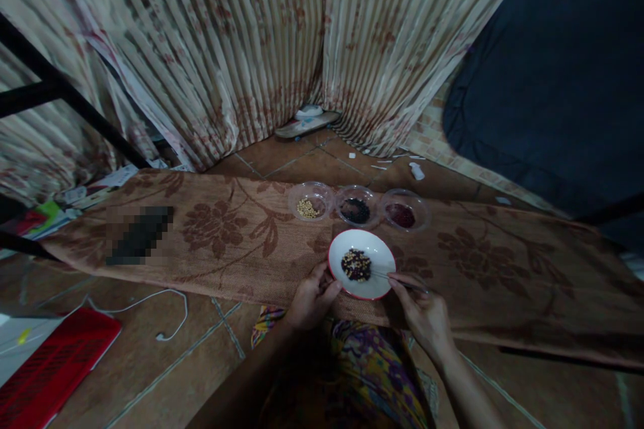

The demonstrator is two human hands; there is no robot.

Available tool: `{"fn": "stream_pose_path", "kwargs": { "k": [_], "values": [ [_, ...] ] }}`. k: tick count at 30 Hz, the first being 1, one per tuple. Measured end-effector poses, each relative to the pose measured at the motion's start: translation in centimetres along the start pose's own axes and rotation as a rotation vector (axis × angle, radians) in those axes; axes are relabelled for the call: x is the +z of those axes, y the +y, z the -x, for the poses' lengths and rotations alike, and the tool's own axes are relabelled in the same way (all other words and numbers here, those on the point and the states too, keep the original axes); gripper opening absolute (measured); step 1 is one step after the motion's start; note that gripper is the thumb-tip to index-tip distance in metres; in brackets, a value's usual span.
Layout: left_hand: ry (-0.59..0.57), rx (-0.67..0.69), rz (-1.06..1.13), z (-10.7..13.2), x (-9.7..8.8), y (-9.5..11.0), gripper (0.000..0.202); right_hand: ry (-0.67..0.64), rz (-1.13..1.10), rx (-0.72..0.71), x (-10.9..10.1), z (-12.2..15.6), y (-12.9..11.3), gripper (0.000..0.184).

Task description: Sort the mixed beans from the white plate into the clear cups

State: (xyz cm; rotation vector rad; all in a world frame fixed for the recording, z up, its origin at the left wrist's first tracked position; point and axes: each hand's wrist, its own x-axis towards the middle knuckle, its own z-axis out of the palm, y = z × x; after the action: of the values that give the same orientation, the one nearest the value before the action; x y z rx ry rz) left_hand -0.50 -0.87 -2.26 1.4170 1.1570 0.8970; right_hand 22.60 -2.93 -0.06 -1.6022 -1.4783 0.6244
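A white plate with a red rim lies on a brown floral cloth and holds a small heap of mixed seeds. My left hand pinches the plate's near left rim. My right hand is closed on thin tweezers whose tips point into the heap. Behind the plate stand three clear bowls: one with pale yellow seeds, one with black seeds, one with dark red seeds.
A dark blurred flat object lies on the cloth at left. Striped curtains hang behind, with a sandal at their foot. A red object and a white cable lie on the tiled floor at left.
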Motion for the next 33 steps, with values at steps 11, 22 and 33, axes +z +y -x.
{"fn": "stream_pose_path", "kwargs": {
  "k": [11, 22, 33],
  "values": [
    [-0.002, 0.021, -0.002, 0.05, 0.05, -0.29, 0.043, -0.016, -0.001, 0.035, -0.1, 0.14, 0.08, 0.029],
    [0.006, 0.014, 0.007, 0.04, 0.05, -0.02, 0.041, 0.024, 0.055, -0.022, 0.04, -0.35, -0.71, 0.031],
    [-0.007, 0.024, -0.004, 0.05, -0.07, -0.24, 0.043, 0.011, 0.105, -0.062, 0.21, -0.41, -0.41, 0.033]
  ]
}}
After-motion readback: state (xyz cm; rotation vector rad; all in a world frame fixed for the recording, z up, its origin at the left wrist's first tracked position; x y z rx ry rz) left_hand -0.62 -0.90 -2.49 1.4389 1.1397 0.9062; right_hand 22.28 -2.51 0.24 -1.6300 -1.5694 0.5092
